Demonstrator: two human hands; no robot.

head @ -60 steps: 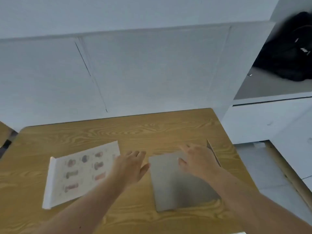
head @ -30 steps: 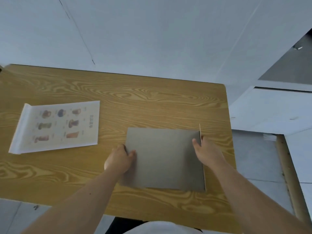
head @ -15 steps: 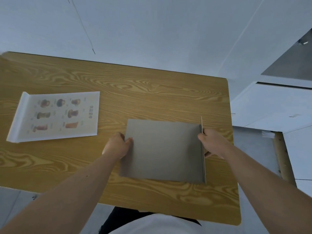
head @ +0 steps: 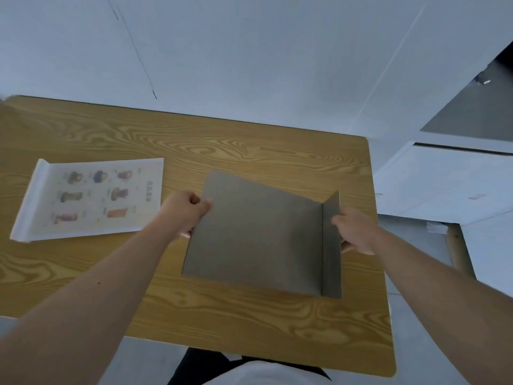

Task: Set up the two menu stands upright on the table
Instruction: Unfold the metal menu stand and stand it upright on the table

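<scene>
Near the table's [head: 249, 145] left edge a printed menu stand [head: 88, 198] lies flat. Toward the right edge, the left hand [head: 184, 211] and right hand [head: 354, 232] pinch a plain grey menu stand [head: 255, 234], tilted, its narrow flap folded up.

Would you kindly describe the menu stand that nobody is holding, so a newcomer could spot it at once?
On the wood-grain table, look to the left half, beyond the left hand. The printed menu stand lies flat there, untouched. Unlike the plain grey menu stand gripped by both hands, it is white, shows rows of small coloured pictures, and has a folded strip along its left edge.
</scene>
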